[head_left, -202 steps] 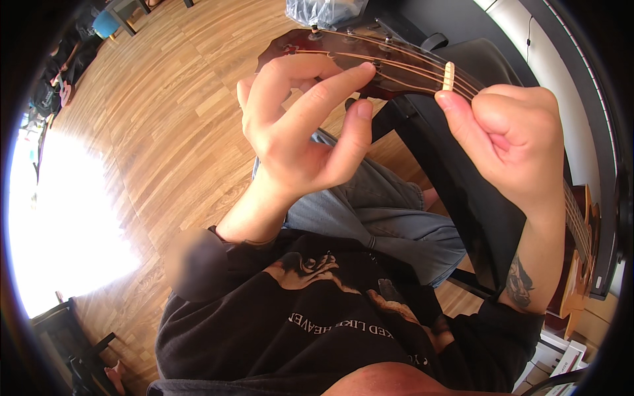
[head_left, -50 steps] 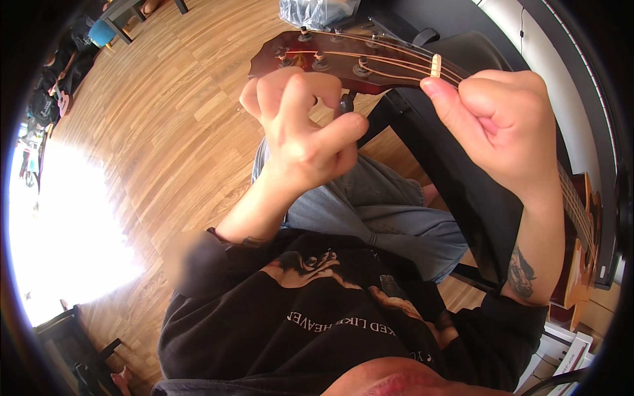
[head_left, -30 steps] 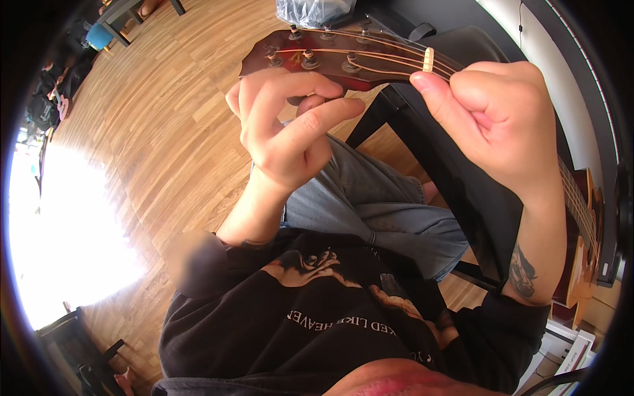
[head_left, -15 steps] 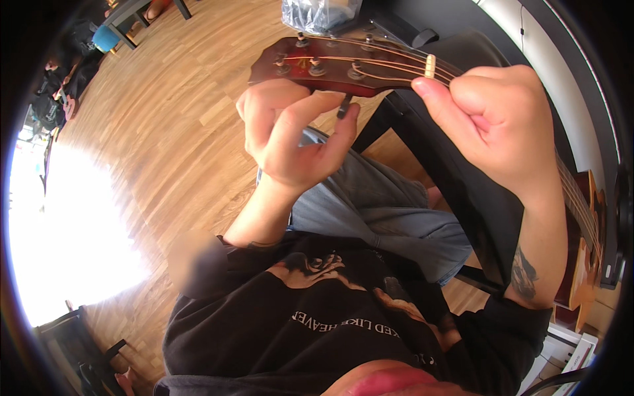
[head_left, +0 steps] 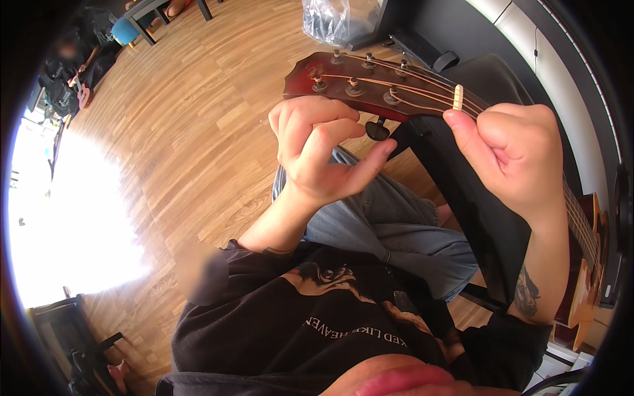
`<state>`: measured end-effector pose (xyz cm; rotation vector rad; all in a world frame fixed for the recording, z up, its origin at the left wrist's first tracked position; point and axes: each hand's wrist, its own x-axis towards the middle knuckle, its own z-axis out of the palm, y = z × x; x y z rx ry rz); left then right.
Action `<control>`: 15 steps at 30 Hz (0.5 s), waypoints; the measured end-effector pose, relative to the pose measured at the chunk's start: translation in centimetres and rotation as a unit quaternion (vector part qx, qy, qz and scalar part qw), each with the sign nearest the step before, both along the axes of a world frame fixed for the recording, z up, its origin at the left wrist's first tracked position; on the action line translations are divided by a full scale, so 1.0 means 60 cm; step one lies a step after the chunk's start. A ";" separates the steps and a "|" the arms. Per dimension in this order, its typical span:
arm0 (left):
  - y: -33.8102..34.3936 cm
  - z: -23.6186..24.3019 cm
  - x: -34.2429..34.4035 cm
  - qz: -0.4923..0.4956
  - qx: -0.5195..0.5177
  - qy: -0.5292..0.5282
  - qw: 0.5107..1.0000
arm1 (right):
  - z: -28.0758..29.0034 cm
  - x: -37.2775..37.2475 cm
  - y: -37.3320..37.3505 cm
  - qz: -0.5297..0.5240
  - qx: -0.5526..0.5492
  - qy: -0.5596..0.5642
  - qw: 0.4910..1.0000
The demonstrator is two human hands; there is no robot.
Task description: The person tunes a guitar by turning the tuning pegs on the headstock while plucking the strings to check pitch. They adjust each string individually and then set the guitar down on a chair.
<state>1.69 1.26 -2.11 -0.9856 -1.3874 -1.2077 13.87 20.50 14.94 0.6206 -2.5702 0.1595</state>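
A dark red guitar headstock (head_left: 373,103) reaches across the upper middle, with metal string posts and copper-coloured strings running to a pale nut (head_left: 458,98). My left hand (head_left: 316,142) is curled under its near edge. Between forefinger and thumb sits a black tuning key (head_left: 377,129), its broad face showing; the thumb tip is at its lower right rim. Beside the nut, my right hand (head_left: 515,148) is a closed fist over the strings. Its thumb and bent forefinger press together at the nearest string; the exact contact is hidden. The guitar body (head_left: 581,297) shows at the far right.
My jeans-covered legs (head_left: 396,224) are below the headstock, beside a black padded surface (head_left: 462,165). A clear plastic bag (head_left: 327,23) stands at the top. Chair parts (head_left: 63,343) are lower left. A dark table (head_left: 148,8) and blue stool (head_left: 124,32) stand far left.
The headstock and both hands sit lower and further right in the view. The tuning key has turned from edge-on to face-on, and my left thumb and forefinger have spread wider around it.
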 end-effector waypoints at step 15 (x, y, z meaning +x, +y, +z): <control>0.009 -0.005 0.019 0.028 0.018 -0.017 0.999 | 0.002 0.000 -0.005 -0.008 -0.004 -0.009 1.000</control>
